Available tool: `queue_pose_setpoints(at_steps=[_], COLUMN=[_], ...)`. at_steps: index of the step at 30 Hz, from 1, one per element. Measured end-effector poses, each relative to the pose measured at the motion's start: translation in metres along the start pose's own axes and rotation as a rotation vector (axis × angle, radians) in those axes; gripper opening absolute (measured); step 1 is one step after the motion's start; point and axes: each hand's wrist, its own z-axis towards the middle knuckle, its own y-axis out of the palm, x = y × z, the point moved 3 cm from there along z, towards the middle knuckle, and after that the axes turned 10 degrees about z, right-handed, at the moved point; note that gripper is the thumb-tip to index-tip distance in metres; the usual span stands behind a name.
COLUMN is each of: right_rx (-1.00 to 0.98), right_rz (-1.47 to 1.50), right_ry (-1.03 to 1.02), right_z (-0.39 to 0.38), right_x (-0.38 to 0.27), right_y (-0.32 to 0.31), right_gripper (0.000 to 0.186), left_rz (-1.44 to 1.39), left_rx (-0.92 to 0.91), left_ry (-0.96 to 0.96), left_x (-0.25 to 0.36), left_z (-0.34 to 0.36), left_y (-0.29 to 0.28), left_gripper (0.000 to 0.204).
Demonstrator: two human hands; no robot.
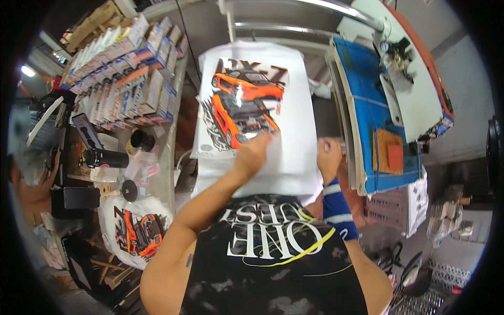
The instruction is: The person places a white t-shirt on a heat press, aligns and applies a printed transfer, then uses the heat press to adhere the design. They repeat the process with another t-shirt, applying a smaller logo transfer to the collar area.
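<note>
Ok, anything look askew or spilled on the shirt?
The car print sits left of centre on the white shirt: its left side reaches the shirt's edge, while a wide bare strip shows at right. The wide view may exaggerate this. No spill shows.

Left hand over white shirt

We are viewing a shirt-printing workshop: a white cloth shirt bearing orange-car graphics is lying flat near stacked white-and-blue cardboard boxes.
</note>
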Motion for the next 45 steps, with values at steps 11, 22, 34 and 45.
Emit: queue_pose_setpoints(at_steps=[11,22,34,45], right_rx=[-0.309,-0.218,-0.346,-0.465], right_rz=[0.064,0.283,-0.085,-0.309], right_ry=[-0.177,0.098,-0.326,-0.396], right_z=[0.028,0.096,0.114,0.275], right_x=[-0.094,-0.07,-0.072,-0.032], right_y=[0.086,0.068,0.125,0.238], right_gripper=[0.025,0.043,0.029,0.037], left_rz=[-0.538,-0.352,0.338,0.458], left_rx=[0.528,-0.198,-0.076,-0.055], left_ry=[-0.447,0.085,-0.186,-0.068], left_x=[-0.091,0.013,-0.094,-0.293], left_z=[0.02,0.007,0.036,0.234], left_y=[-0.106,-0.003,-0.01,0.013], left_gripper=[0.009,0.036,0.055,0.019])
